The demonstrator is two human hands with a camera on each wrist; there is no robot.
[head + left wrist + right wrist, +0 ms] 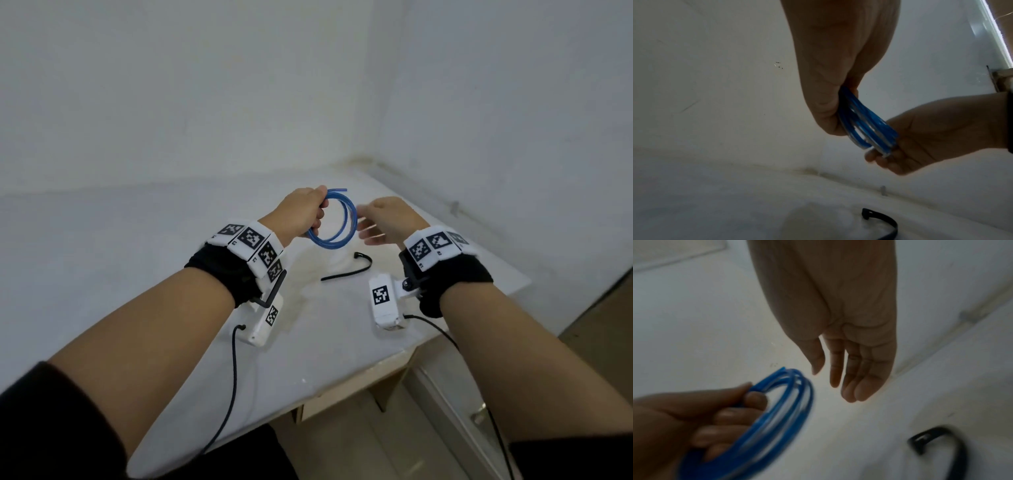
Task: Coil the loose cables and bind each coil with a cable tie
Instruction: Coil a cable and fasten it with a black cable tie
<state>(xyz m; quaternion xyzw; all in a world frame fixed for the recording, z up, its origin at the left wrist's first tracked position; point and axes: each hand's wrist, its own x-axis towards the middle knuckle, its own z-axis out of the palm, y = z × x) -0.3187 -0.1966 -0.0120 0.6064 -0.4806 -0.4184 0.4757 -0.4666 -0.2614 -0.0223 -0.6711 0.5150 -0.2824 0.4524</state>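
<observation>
Blue cable [331, 219], wound into a coil, sits at frame centre, grasped by the left hand [301, 212]; the right hand [387, 222], fingers straight and empty, hovers just beside it. Coiling looks complete; binding next calls for the black cable tie [349, 270] lying below on the white table [137, 240].

Cable tie [347, 269] — only tabletop [144, 246] obstacle

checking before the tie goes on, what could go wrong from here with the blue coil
1. Only the left hand grips the blue cable coil; the right hand is open beside it, so the loops could spring apart.
2. The cable's free end sticks out at the top and may unwind.
3. The black cable tie lies on the table below; reaching for it leaves the coil held one-handed.
</observation>
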